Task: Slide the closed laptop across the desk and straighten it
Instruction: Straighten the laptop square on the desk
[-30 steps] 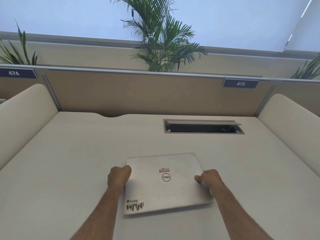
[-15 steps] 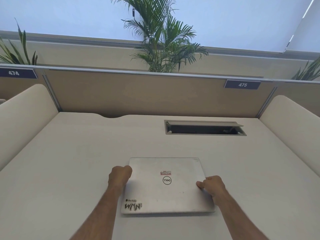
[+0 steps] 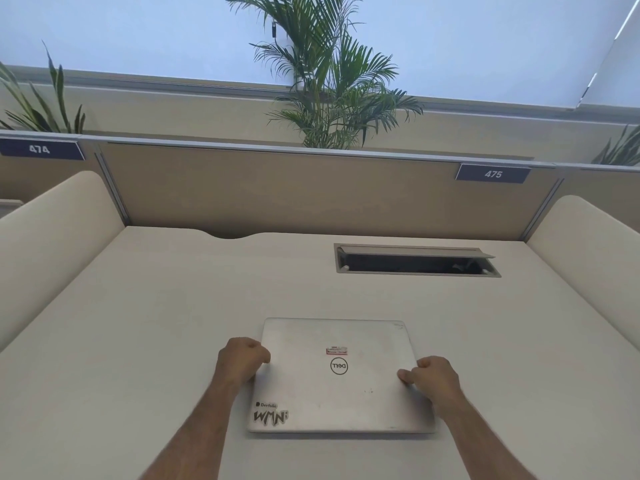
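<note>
- While the closed Dell laptop [image 3: 341, 375] lies square on the desk [image 3: 138, 323], both hands clamp it.
- Left hand [image 3: 242, 358] at 9 o'clock — right hand [image 3: 434, 379] at 3 o'clock.

The laptop [image 3: 337, 375] lies on the desk [image 3: 156, 323], between both hands, before the cable slot [image 3: 415, 263].
</note>
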